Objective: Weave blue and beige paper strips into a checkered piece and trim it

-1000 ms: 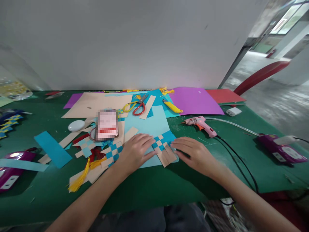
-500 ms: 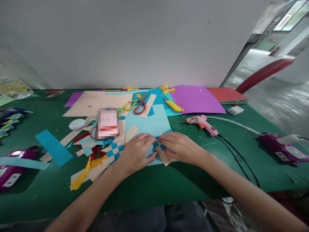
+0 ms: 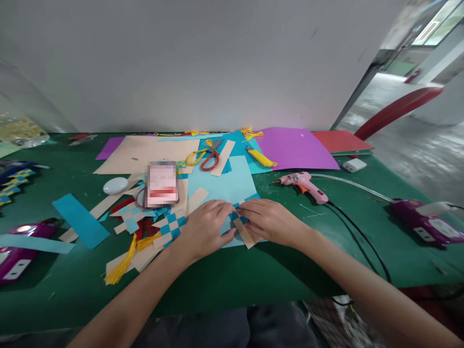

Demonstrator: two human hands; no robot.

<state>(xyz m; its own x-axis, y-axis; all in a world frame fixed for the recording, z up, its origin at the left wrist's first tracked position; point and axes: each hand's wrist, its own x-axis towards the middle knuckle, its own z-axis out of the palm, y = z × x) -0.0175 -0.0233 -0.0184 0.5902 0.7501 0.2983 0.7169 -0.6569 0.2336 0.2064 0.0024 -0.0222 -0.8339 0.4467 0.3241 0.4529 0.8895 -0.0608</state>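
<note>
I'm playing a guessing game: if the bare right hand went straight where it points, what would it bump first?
Probably the bare left hand, facing it over woven blue and beige paper strips; any gap is unclear.

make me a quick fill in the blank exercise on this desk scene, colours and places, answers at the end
1. The right hand partly covers a woven piece of tan and ____ strips.
2. The left hand is farther than the right hand from the ____ glue gun.
3. The scissors have one red handle and one ____ handle.
4. In the picture, the cutter lies to the ____ of the scissors.

Missing words: blue; pink; yellow; right
</note>
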